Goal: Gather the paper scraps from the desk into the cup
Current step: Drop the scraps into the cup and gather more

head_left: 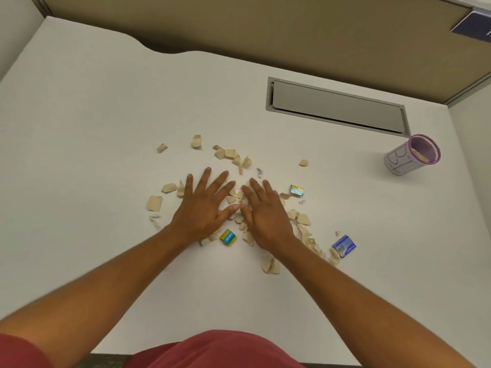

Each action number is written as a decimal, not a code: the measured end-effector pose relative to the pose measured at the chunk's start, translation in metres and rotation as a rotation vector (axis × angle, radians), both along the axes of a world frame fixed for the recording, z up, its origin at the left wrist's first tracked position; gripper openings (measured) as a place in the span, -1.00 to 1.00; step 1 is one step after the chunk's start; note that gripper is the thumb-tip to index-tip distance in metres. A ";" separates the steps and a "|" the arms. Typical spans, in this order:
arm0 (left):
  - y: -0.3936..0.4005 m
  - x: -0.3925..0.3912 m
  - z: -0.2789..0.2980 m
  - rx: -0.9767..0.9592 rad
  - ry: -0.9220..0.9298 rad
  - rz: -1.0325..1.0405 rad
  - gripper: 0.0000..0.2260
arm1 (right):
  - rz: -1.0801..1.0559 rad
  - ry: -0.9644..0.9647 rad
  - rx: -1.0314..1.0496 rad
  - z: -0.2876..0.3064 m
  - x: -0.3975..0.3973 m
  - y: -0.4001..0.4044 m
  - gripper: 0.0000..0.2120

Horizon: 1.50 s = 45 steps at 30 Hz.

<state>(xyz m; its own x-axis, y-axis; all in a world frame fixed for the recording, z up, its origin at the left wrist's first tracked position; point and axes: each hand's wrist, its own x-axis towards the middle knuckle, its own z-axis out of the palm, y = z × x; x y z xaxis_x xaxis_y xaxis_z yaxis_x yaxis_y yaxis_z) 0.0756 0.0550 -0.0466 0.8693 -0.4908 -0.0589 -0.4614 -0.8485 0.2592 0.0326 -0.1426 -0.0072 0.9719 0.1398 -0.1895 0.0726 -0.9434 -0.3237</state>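
Lying flat on the white desk [93, 128], the left hand [202, 208] has its fingers straight and spread, palm down over a scatter of torn beige paper scraps [233, 193], with loose pieces just to its left, including a larger beige scrap [154, 203]. Its thumb tip touches the thumb of the right hand [265, 216], which also lies flat with straight fingers on the scraps; neither hand grips anything. Between the wrists sits a small yellow and teal printed scrap [228, 236]. More beige pieces trail beyond the fingertips and off to the right, near a second yellow and teal scrap [297, 190] and a blue and white printed scrap [344, 245]. Well apart, far right, stands a white paper cup with a purple rim [410, 155], beside a grey recessed hatch [337, 107] in the desk.
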 end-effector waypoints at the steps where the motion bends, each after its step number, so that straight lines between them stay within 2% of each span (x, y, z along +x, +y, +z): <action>1: 0.002 -0.001 0.002 -0.032 -0.028 -0.008 -0.35 | -0.008 -0.053 0.026 0.002 -0.002 0.000 -0.56; 3: 0.009 0.006 0.009 -0.072 -0.131 0.041 -0.42 | -0.035 -0.166 0.088 0.008 0.005 -0.003 -0.68; 5: 0.021 0.027 0.017 -0.069 -0.201 0.199 -0.49 | -0.048 -0.204 0.147 0.017 0.025 -0.005 -0.71; 7: 0.037 0.053 0.022 -0.068 -0.141 0.376 -0.47 | -0.014 -0.188 0.159 0.026 0.052 -0.003 -0.66; 9: 0.048 0.075 0.022 -0.093 -0.011 0.464 -0.41 | 0.064 -0.112 0.120 0.030 0.080 0.002 -0.54; 14: 0.044 0.096 0.016 -0.020 0.090 0.205 -0.41 | 0.232 0.108 -0.023 0.015 0.109 0.022 -0.41; 18: 0.030 0.078 0.011 0.051 0.106 0.056 -0.39 | 0.221 0.075 -0.045 0.007 0.086 0.028 -0.44; 24: 0.015 0.018 0.014 -0.036 0.142 -0.078 -0.36 | 0.200 0.017 0.050 0.011 0.033 0.015 -0.52; 26: 0.013 0.009 0.020 -0.159 0.172 -0.074 -0.43 | 0.138 -0.045 0.123 0.016 0.030 0.002 -0.60; 29: 0.016 0.006 0.034 -0.370 0.123 0.062 -0.58 | -0.141 -0.120 0.126 0.024 0.051 -0.032 -0.64; 30: 0.019 0.008 0.040 -0.391 0.063 0.146 -0.62 | -0.219 -0.102 0.064 0.027 0.061 -0.046 -0.61; 32: 0.027 0.013 0.049 -0.295 0.023 0.375 -0.65 | -0.289 -0.011 -0.061 0.031 0.074 -0.071 -0.54; 35: 0.038 0.016 0.057 -0.030 0.265 0.600 -0.55 | -0.200 0.052 -0.138 0.028 0.075 -0.081 -0.55; 37: 0.041 0.010 0.057 -0.015 0.405 0.606 -0.53 | -0.128 0.024 -0.126 0.028 0.068 -0.071 -0.61; 40: 0.031 -0.005 0.056 -0.138 0.469 0.545 -0.53 | 0.012 -0.057 -0.058 0.024 0.050 -0.042 -0.69; 45: 0.008 -0.019 0.060 -0.462 0.570 0.420 -0.52 | 0.119 -0.065 0.032 0.018 0.018 -0.001 -0.66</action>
<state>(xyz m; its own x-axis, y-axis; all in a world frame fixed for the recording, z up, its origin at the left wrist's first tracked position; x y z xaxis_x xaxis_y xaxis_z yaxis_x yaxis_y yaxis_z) 0.0565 0.0628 0.0131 0.8830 -0.2159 -0.4167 0.1755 -0.6715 0.7199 0.0503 -0.1436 0.0104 0.9581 0.2598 -0.1208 0.2050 -0.9162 -0.3443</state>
